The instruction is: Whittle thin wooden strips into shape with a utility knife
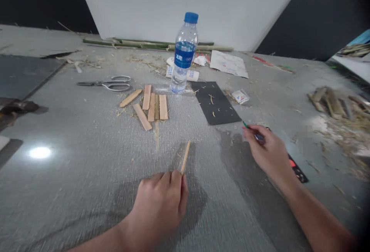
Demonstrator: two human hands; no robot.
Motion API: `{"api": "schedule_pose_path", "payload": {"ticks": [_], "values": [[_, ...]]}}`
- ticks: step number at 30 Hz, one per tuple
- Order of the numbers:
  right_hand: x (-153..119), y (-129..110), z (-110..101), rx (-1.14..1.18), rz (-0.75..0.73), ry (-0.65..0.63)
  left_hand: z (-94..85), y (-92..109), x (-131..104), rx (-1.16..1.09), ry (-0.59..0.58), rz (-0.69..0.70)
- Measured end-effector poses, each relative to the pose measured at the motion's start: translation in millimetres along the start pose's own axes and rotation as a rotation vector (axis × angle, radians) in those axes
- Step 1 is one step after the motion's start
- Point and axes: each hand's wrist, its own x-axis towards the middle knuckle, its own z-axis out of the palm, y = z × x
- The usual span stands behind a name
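My left hand [163, 198] is closed around a thin pale bamboo strip [185, 157], whose far end sticks up past the thumb. Off to the right, my right hand [267, 149] pinches a slim tool with a green tip [245, 124]; a dark shiny part of it shows between the fingers, and its kind cannot be made out. Partly hidden under that hand and wrist lies a black flat object with an orange mark [292, 163]. Beyond my left hand are several short flat bamboo pieces [163, 107] laid close together.
A water bottle [185, 55] stands at the back middle beside a black sheet [216, 103] with shavings on it. Scissors [117, 83] lie at the left. Green bamboo stalks [138, 44] run along the wall. Bamboo scraps [332, 101] are heaped at the right.
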Motion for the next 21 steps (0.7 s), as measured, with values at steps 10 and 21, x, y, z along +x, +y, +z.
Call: {"api": "schedule_pose_path", "payload": {"ticks": [10, 21], "values": [[-15.4, -43.3, -7.9, -0.013, -0.192, -0.087, -0.3, 0.1, 1.1, 0.015, -0.013, -0.019], [-83.4, -97.7, 9.4, 0.092, -0.541, -0.641, -2.7, -0.2, 1.3, 0.021, -0.082, -0.015]]}}
